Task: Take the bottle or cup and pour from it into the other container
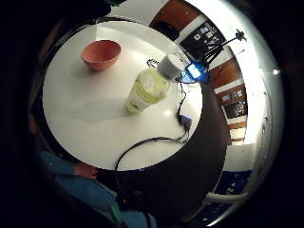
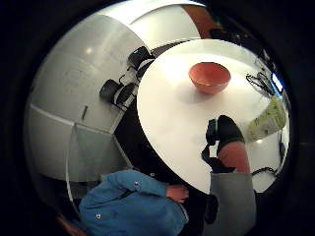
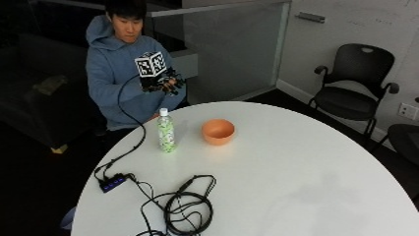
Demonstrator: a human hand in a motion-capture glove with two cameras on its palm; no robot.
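Black-gloved right hand [image 3: 162, 81] raised above the bottle [image 3: 166, 131], well apart from it; grip holds nothing, fingers loosely curled. Bottle upright on the counter [image 3: 294, 167], capped, orange bowl [image 3: 218, 131] just beside it.

Outside view high across table [image 3: 275, 162], both palm views overhead, sharing bowl [image 3: 218, 131]

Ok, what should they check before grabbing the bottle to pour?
1. Bottle stands upright on the table: ok.
2. Bottle cap off for pouring: not ok, the white cap is on.
3. Bowl sits upright beside the bottle, apart from it: ok.
4. Gloved right hand holds nothing, raised above the table edge: ok.
5. Cables lie away from bottle and bowl: ok.
6. Bowl empty: cannot tell.
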